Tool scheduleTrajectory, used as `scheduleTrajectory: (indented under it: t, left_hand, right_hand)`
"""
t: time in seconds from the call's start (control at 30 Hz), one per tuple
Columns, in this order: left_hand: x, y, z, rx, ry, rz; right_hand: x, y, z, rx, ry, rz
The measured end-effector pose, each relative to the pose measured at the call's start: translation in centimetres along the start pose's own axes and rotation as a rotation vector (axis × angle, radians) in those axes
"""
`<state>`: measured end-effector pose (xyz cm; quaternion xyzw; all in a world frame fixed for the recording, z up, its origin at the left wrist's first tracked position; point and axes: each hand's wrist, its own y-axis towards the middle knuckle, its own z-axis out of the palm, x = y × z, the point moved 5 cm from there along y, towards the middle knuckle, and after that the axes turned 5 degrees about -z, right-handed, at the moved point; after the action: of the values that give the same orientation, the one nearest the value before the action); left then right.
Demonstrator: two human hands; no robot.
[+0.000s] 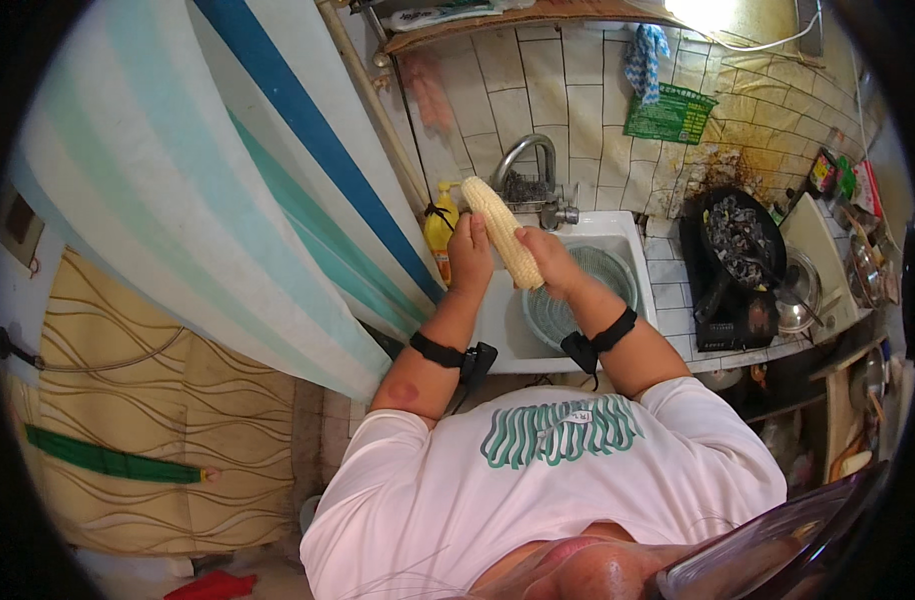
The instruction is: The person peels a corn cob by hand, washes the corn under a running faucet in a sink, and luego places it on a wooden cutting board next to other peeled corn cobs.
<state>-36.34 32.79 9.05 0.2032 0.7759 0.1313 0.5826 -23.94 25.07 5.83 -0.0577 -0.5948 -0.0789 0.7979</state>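
A husked ear of pale corn [502, 231] is held at a slant over a white sink [495, 330]. My left hand [471, 251] grips its upper left side, the thumb pressed along the kernels. Lower down, my right hand [549, 259] holds the other side near the bottom end. Beneath my right hand and forearm, a grey-green plastic colander [615, 274] sits in the basin, partly hidden by the arm. Behind the corn rises a curved metal faucet [529, 142].
A yellow pump bottle [441, 232] stands left of the sink. To the right, a black wok [739, 240] with dark food sits on a stove [735, 326], beside a metal lid [799, 292]. A striped curtain [277, 187] hangs close to my left arm.
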Motion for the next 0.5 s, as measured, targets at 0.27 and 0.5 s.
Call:
scheduleTrajectory:
  t: [0.27, 0.5]
  left_hand:
    - [5.3, 0.1, 1.7, 0.207, -0.402, -0.450]
    - [1.6, -1.9, 3.5, 0.351, -0.310, -0.115]
  right_hand:
    - [0.9, -0.3, -0.7, 0.151, 0.421, 0.071]
    - [0.4, -0.1, -0.8, 0.159, 0.393, 0.105]
